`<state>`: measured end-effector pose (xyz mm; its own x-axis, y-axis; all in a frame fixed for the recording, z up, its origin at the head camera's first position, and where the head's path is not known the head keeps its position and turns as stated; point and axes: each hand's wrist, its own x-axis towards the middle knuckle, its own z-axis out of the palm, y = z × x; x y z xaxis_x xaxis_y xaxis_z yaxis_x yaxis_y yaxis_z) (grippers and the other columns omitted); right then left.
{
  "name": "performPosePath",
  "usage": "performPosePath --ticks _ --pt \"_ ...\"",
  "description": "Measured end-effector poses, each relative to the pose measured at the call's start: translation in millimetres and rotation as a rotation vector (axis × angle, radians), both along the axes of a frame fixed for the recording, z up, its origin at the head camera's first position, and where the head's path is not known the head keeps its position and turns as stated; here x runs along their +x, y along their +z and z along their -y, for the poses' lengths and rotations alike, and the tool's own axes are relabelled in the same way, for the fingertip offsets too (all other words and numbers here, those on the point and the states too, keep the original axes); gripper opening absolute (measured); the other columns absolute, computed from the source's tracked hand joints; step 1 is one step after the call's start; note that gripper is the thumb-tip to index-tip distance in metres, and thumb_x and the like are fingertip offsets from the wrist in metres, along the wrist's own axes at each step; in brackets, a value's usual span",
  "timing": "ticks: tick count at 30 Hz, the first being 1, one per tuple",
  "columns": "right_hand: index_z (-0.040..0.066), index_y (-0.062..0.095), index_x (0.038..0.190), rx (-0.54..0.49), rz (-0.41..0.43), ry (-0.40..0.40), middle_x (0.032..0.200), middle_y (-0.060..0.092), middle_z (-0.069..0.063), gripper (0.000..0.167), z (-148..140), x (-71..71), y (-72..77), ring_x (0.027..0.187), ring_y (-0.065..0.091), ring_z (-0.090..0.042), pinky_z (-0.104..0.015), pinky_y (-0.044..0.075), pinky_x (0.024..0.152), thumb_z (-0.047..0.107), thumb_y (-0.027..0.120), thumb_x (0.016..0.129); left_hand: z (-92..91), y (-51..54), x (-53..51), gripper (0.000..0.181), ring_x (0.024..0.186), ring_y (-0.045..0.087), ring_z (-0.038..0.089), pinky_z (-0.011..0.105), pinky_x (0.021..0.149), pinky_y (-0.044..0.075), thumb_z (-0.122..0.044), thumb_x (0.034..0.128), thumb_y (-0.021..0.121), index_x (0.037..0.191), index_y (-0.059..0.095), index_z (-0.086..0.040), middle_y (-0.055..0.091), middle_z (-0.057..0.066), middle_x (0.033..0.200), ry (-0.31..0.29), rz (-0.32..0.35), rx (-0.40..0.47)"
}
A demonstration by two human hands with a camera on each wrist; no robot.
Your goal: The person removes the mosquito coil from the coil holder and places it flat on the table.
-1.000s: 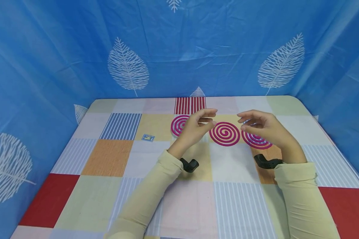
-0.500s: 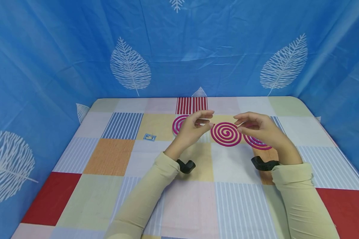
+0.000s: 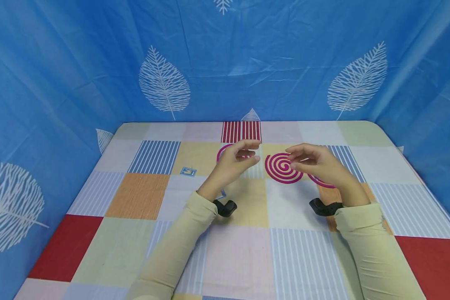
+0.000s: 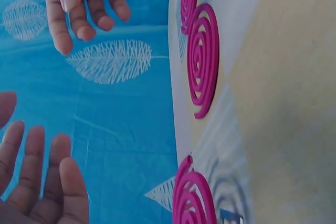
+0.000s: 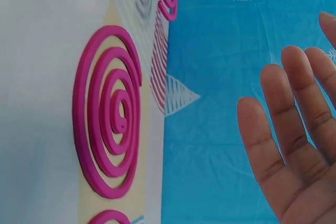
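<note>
Three pink mosquito coils lie in a row across the far half of the table. My left hand (image 3: 230, 164) hovers over the left coil (image 3: 220, 152) and hides most of it. The middle coil (image 3: 283, 166) is largely in sight, its right edge behind the fingertips of my right hand (image 3: 320, 164). That hand also covers much of the right coil (image 3: 323, 184). Both hands are in the air, palms facing each other, fingers loosely bent and holding nothing. In the left wrist view, the lower coil (image 4: 194, 198) seems raised, with a spiral shadow beside it.
A patchwork cloth (image 3: 135, 246) covers the table, with a small blue printed mark (image 3: 188, 171) left of the coils. Blue curtain (image 3: 270, 62) with white leaf prints encloses the back and sides. Dark wrist cameras (image 3: 226, 208) sit under both wrists.
Both hands have drifted left. The left hand now covers more of the left coil, and the right fingertips have come over the middle coil's edge. The coils stay in place.
</note>
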<state>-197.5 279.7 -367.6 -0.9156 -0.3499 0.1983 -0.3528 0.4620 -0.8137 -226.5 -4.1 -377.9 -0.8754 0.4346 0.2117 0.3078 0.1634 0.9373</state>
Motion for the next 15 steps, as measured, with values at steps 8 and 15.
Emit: performPosePath --ticks 8,15 --pt "-0.011 0.066 0.135 -0.056 0.051 0.028 0.120 0.074 -0.017 0.037 4 -2.6 -7.1 0.107 0.068 -0.008 -0.016 0.055 0.094 -0.004 0.073 0.099 12.9 -0.6 -4.3 0.043 0.122 0.067 0.027 0.035 0.101 0.058 -0.008 0.1034 0.073 0.146 0.065 -0.004 0.068 0.013 0.141 -0.023 -0.007 -0.004" --pt "-0.013 0.065 0.134 -0.115 0.086 0.031 0.126 0.074 -0.013 0.038 8 -5.7 -14.4 0.114 0.070 -0.013 -0.016 0.055 0.097 -0.002 0.075 0.099 25.7 -0.6 -11.5 0.043 0.125 0.066 0.028 0.037 0.107 0.053 -0.008 0.1029 0.074 0.144 0.064 0.000 0.068 0.015 0.141 -0.041 -0.030 -0.009"
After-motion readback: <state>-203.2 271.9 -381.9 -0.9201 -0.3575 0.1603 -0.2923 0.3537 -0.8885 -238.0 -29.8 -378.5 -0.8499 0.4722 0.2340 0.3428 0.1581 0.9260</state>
